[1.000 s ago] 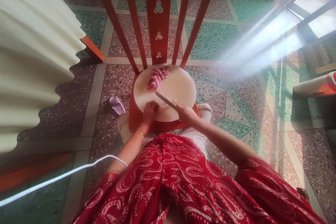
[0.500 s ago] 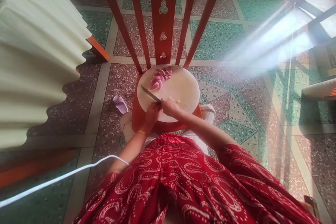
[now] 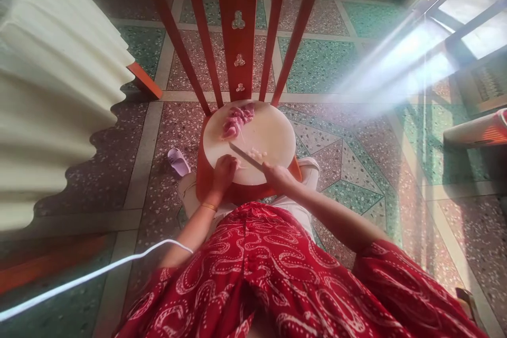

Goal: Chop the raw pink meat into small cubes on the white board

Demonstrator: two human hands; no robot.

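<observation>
Closest to the camera is the person's lap in red cloth with white swirls [image 3: 277, 274]. A thin white cord [image 3: 91, 274] runs across the floor to the left of it.

Just past the lap, the left hand [image 3: 224, 171] sits curled on the near edge of the round cream-white cutting board [image 3: 273, 134]. It seems to press down on something small and pale, but the thing is too small to tell what it is. The right hand [image 3: 277, 175] is closed around the handle of a thin silver knife [image 3: 245, 156]. The blade points up and to the left, over the board, close to the left hand.

A few small pale bits [image 3: 259, 156] lie just beside the blade, so I think some cutting is done. The pile of pink raw meat pieces [image 3: 236, 119] sits at the far left edge of the board, well apart from the hands. It looks like most of the meat still waits there.

The board lies on the seat of a red wooden chair [image 3: 237, 26]. The meat is close to the board's rim and to the chair's back slats, so there is little room behind it. The right half of the board is bare, with room to move.

Farther out, a small lilac slipper [image 3: 177, 161] lies on the speckled tile floor [image 3: 336, 58], left of the chair.
</observation>
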